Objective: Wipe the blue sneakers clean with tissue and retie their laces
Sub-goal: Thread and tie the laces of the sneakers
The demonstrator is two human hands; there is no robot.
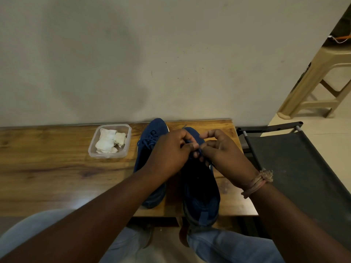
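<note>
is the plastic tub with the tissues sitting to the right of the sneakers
No, the clear plastic tub holding crumpled tissues stands on the wooden table to the left of both blue sneakers.

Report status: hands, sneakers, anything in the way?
Left hand and right hand pinching the right sneaker's lace. Left sneaker laced, beside it. Tissue tub off left, nothing blocking.

Head-worn view, facing forward and down, close over wooden table (47, 168)
</note>
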